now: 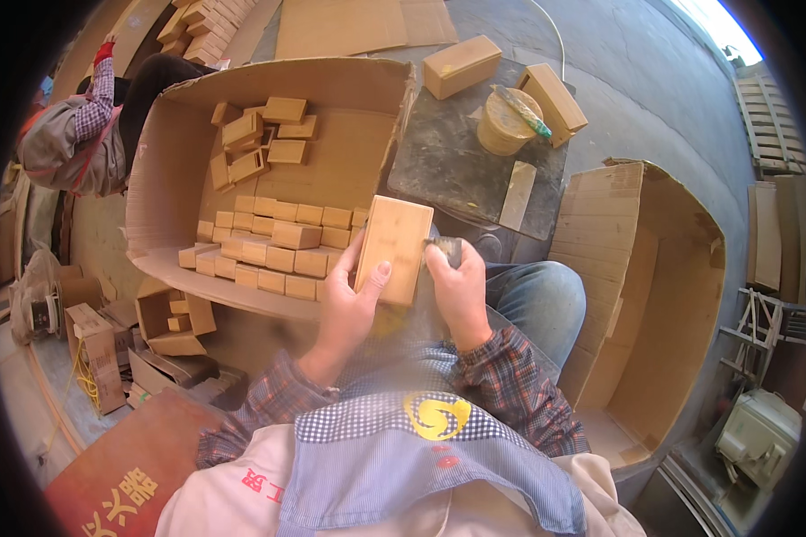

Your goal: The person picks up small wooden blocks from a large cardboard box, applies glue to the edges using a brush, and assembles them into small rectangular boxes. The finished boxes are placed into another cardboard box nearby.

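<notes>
My left hand (354, 300) grips a light wooden box (394, 246), holding it upright over my lap with the thumb across its face. My right hand (457, 286) is against the box's right edge, closed on a small dark tool (448, 251) that touches the wood. Just beyond the box lies a big open cardboard carton (179, 152), with rows of similar wooden boxes (278, 242) stacked along its near side and a loose pile (255, 134) further in.
A dark work board (448, 161) ahead carries two wooden boxes (461, 64), a round wooden tub with a brush (508, 121) and a wood strip (518, 192). A second open carton (663, 295) stands at right. Another person (81, 125) crouches at far left, small cardboard boxes (166, 322) below.
</notes>
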A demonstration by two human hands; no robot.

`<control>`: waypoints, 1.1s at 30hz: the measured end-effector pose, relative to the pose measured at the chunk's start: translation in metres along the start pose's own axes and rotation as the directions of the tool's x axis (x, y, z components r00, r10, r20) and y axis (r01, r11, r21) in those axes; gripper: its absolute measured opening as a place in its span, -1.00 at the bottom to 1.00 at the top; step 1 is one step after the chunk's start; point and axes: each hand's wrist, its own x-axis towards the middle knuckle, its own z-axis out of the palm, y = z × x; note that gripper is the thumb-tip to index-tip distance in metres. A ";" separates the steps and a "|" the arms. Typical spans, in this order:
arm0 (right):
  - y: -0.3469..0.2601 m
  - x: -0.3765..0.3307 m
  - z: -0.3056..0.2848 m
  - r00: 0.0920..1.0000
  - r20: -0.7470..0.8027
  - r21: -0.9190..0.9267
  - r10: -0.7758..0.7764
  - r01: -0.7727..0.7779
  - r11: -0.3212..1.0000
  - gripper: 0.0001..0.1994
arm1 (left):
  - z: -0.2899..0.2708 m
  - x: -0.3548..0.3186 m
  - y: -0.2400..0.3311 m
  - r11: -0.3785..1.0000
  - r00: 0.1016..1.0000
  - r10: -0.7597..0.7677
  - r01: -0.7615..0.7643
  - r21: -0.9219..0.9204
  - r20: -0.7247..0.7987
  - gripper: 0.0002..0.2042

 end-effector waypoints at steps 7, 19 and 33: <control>-0.007 0.020 -0.002 0.983 0.044 0.172 0.180 -0.185 0.968 -0.83 | -0.003 0.001 0.002 0.998 0.997 -0.060 0.061 -0.031 0.039 -0.35; -0.010 0.005 -0.050 0.921 -0.006 -0.413 -0.389 0.352 0.840 -0.86 | -0.024 0.008 0.016 0.874 0.946 -0.303 0.326 -0.361 0.120 -0.54; -0.012 0.096 -0.049 0.723 0.374 -0.751 -0.581 0.604 0.268 -0.39 | -0.043 -0.011 0.052 0.506 0.847 -0.294 0.531 -0.680 0.442 -0.52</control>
